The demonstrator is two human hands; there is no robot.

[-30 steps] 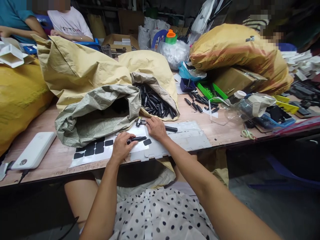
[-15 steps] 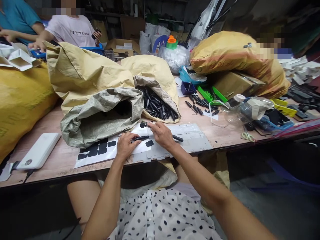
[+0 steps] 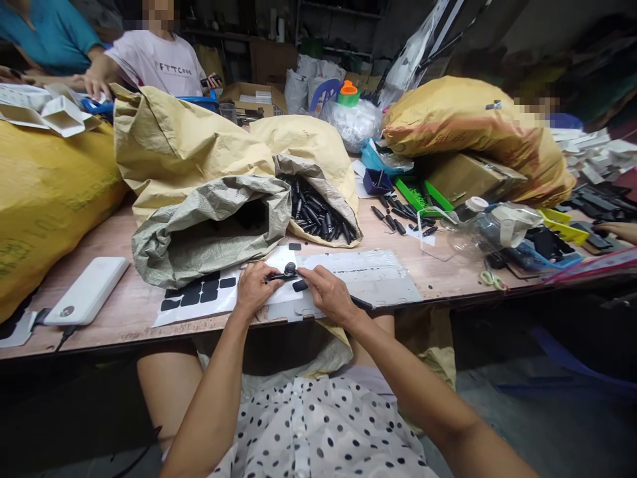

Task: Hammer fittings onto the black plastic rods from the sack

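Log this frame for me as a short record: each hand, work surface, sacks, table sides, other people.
Left hand: pinches a slim black part
Right hand: grips a hammer, head at the part; contact unclear
Work surface: grey board and white sheet with black patches, on a table
Sacks: grey-lined sack, open; beside it, a sack showing black pieces
Left side: white device
Right side: green tray, scissors
Other people: teal top and pale top, upper left; a hand, right edge
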